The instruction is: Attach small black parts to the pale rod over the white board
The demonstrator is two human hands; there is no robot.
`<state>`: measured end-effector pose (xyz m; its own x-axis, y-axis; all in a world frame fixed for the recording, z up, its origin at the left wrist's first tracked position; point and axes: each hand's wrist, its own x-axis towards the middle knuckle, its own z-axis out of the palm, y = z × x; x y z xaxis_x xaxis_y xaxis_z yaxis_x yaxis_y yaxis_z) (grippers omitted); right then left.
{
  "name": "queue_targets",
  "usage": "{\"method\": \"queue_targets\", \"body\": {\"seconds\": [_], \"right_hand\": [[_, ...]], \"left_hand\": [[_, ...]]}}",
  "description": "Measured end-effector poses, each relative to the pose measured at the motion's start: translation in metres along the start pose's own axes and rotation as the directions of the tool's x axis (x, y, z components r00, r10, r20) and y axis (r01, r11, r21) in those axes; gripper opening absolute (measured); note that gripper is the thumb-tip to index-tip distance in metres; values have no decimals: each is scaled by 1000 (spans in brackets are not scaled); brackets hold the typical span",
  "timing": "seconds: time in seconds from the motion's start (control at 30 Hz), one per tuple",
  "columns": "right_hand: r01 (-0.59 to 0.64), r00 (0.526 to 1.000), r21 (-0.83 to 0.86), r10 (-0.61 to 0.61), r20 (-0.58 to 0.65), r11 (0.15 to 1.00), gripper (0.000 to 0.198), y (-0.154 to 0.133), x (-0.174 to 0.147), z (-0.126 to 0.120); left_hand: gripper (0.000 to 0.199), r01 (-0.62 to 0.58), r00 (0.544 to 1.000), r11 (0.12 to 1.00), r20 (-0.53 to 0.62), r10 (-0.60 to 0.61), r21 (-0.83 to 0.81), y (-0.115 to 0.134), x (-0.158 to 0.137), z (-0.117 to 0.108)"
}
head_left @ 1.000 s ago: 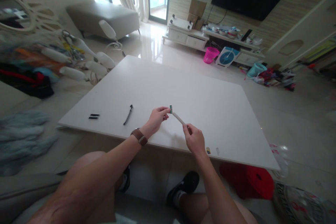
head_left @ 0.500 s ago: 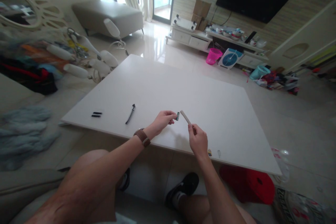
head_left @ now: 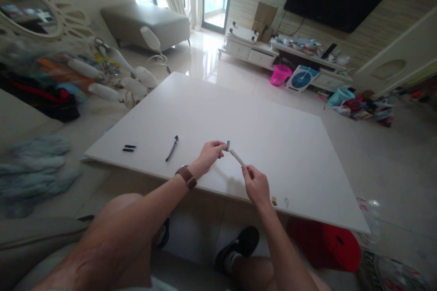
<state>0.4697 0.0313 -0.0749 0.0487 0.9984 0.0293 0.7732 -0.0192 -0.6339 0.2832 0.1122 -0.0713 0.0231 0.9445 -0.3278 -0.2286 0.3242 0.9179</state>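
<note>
Above the white table (head_left: 266, 122), my left hand (head_left: 211, 152) pinches a small dark green rectangular piece that looks like a razor head (head_left: 228, 146). My right hand (head_left: 256, 184) is closed round a flat, greyish-beige stick (head_left: 236, 157). The stick's far tip points up and left, close to the razor head; whether they touch is hard to tell. Left of my left hand lies a slim black handle with a small dark end, like a razor handle (head_left: 172, 148). Two short black strips (head_left: 129, 148) lie side by side farther left.
By my right forearm, a small yellow and dark item (head_left: 274, 201) and a small clear item (head_left: 287, 202) lie near the table's front edge. A red stool (head_left: 341, 250) stands below the right corner. A lamp with several white shades (head_left: 104, 92) stands beyond the left edge.
The razor head has turned a little and shifted slightly up and left with my left hand. The stick's tip has come lower, still close beside it. The view has shifted slightly.
</note>
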Motion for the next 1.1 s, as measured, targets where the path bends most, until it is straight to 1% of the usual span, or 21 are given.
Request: {"method": "queue_targets", "body": {"seconds": [0.1, 0.27, 0.37, 0.43, 0.57, 0.63, 0.7, 0.73, 0.83, 0.87, 0.93, 1.0, 1.03, 1.1], "right_hand": [[3, 1000, 0, -3, -31, 1000, 44, 1, 0, 1], [-13, 999, -33, 12, -37, 999, 43, 2, 2, 1], [-37, 993, -45, 32, -111, 998, 43, 3, 3, -1], [-32, 990, -29, 28, -135, 999, 44, 3, 3, -1], [-3, 996, -22, 1, -85, 1000, 43, 3, 2, -1], [-38, 995, -61, 32, -96, 997, 42, 4, 2, -1], [-80, 988, -88, 68, -137, 993, 41, 4, 3, -2], [-79, 987, -88, 66, -145, 993, 42, 4, 3, -3], [7, 995, -81, -14, -96, 997, 41, 6, 4, -6], [17, 996, -95, -26, -87, 995, 41, 6, 4, -7], [-29, 992, -147, 10, -123, 989, 39, 8, 4, -9], [-70, 984, -153, 42, -174, 986, 39, 9, 5, -11], [-49, 985, -137, 26, -168, 989, 40, 9, 5, -12], [24, 994, -104, -35, -105, 994, 40, 9, 5, -13]], "left_hand": [[16, 1, 999, 1000, 42, -2, 12, 1, -3, 1], [13, 33, 991, 998, 129, -40, 56, 2, -9, 3], [13, 54, 984, 995, 164, -67, 79, 3, -11, 3], [13, 59, 983, 996, 169, -71, 74, 4, -11, 3], [12, 67, 985, 996, 157, -74, 51, 5, -11, 3], [12, 75, 983, 996, 162, -81, 46, 6, -12, 3], [12, 80, 982, 996, 165, -87, 50, 6, -12, 3], [12, 82, 982, 995, 165, -89, 52, 6, -12, 3], [12, 85, 981, 995, 170, -92, 51, 5, -12, 2], [12, 83, 980, 995, 176, -91, 50, 5, -11, 2], [13, 81, 979, 995, 184, -90, 52, 5, -11, 2], [13, 80, 979, 995, 182, -89, 58, 4, -11, 2], [14, 79, 980, 995, 179, -89, 61, 4, -11, 1], [13, 80, 980, 994, 179, -91, 69, 4, -12, 1]]}}
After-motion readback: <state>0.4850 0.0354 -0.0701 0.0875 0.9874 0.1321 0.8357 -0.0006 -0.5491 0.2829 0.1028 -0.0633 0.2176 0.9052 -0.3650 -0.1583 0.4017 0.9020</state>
